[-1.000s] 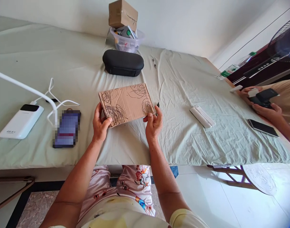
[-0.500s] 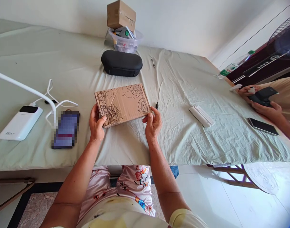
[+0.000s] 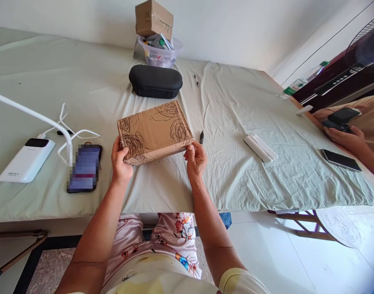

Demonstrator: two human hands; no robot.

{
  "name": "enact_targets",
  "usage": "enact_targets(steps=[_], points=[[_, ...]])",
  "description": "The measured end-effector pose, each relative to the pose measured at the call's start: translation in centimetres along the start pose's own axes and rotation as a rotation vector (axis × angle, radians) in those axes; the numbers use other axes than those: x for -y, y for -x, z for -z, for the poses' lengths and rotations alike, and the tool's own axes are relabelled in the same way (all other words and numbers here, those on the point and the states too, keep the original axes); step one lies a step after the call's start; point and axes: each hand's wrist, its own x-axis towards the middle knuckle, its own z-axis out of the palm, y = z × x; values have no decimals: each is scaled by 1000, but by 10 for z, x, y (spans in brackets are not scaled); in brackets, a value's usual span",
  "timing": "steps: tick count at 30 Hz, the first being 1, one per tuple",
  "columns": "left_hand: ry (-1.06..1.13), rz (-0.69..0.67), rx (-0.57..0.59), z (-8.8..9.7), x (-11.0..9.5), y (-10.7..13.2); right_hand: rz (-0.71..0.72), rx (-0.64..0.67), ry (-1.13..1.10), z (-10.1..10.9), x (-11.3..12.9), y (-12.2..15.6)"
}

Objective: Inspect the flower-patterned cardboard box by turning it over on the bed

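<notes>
Between my two hands is a brown cardboard box (image 3: 158,130), its top face marked with black scribbled loops near the corners. It is tilted so that its narrow front side shows. My left hand (image 3: 121,159) grips the near left corner, thumb on the scribbled face. At the near right corner, my right hand (image 3: 195,161) pinches the edge; some of its fingers are hidden behind the box. A black marker (image 3: 202,137) lies on the cloth just beyond my right hand. Behind the box sits a black zippered case (image 3: 155,81).
On the left are a white power bank (image 3: 27,161), a phone (image 3: 84,168) and a white lamp arm (image 3: 30,112). A plastic basket (image 3: 161,55) with a carton (image 3: 154,18) stands at the back. Rightward lie a white ridged object (image 3: 260,148), another phone (image 3: 341,160) and a person's hands (image 3: 348,136) holding a black device.
The box has tipped, its front side now showing more, and it has shifted slightly left and up. Both hands keep their hold. The other person's hands have moved a little around the black device.
</notes>
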Motion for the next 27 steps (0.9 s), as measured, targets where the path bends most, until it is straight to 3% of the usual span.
enact_targets(steps=[9, 18, 24, 27], points=[[64, 61, -31, 1, -1, 0, -11, 20, -73, 1, 2, 0], [55, 157, 110, -1, 0, 1, -28, -54, -127, 0, 1, -4], [-274, -80, 337, -6, 1, 11, -131, -44, -172, 0, 4, -4], [-432, -182, 335, -6, 3, 14, -93, -29, -138, -2, 3, -1]])
